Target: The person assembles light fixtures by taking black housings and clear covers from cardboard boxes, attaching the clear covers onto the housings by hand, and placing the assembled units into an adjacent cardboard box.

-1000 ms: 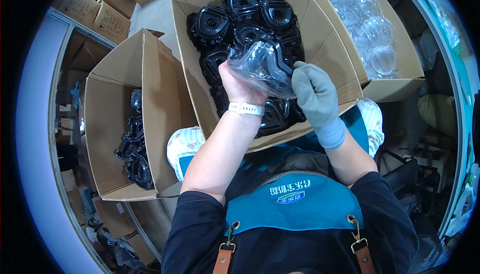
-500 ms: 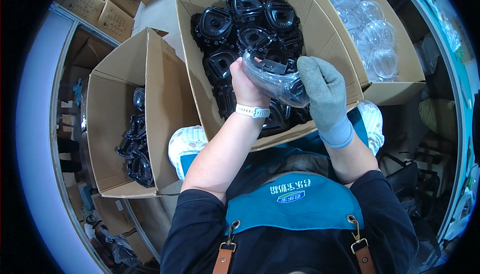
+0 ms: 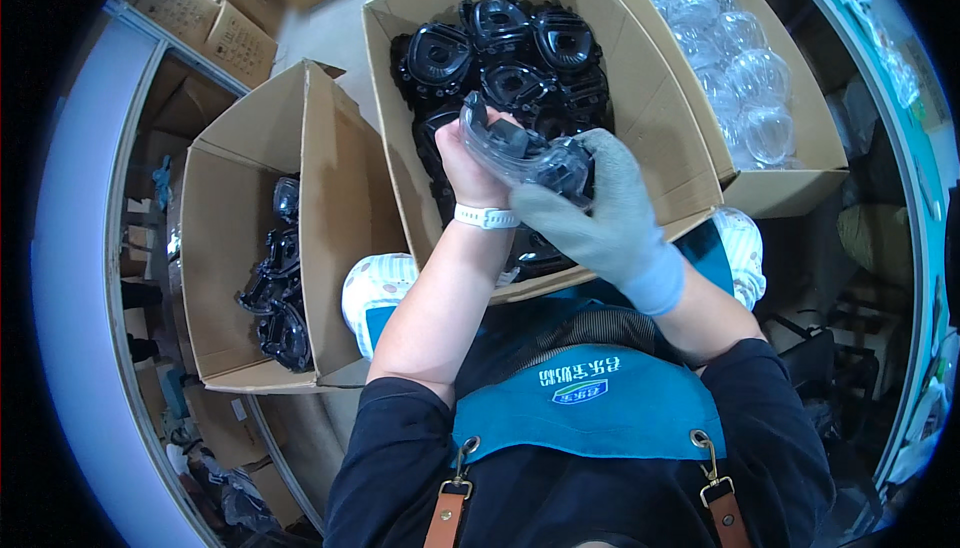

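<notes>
At frame centre, the bare left hand [image 3: 478, 158] and the gloved right hand [image 3: 600, 210] together grip a clear lens with black frame [image 3: 522, 153]. Its long axis runs from upper left to lower right, spanning both hands. It is held above the middle carton [image 3: 400, 128] of black frames.

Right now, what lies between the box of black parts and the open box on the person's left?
In the head view, only their cardboard walls meet; behind them, the gap between the middle box and the left box is a bare pale floor.
</notes>
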Demonstrator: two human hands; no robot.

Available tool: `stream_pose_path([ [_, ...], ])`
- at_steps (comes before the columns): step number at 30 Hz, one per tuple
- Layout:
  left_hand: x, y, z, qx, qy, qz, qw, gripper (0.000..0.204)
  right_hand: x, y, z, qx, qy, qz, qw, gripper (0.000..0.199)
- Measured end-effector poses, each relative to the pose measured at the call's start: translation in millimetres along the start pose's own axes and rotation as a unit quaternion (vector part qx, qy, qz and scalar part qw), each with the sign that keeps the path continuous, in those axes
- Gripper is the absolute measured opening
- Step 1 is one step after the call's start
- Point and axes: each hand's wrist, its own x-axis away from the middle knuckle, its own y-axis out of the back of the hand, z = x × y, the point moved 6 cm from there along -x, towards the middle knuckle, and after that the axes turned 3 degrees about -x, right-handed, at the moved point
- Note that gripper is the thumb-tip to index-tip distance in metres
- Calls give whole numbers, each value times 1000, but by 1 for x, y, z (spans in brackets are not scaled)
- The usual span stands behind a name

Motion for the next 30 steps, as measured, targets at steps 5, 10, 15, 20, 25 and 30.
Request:
stream_pose_path([
  [5,27,-39,-24,300,108,335,887,21,-45,54,8,-54,129,-79,987,41],
  [10,56,-14,-80,269,63,267,923,23,-77,39,-126,399,-132,294,858,73],
  [15,128,93,-244,77,-231,-116,963,27,-20,34,-132,477,-171,507,697,80],
  [20,181,201,-340,145,-286,-220,921,49,14,25,-108,276,-301,582,703,78],
  [25,199,290,-355,120,-252,-488,827,38,11,31,-139,339,-265,521,737,70],
  [30,226,242,-332,-117,-223,-567,784,45,14,48,-169,404,-249,523,708,71],
])
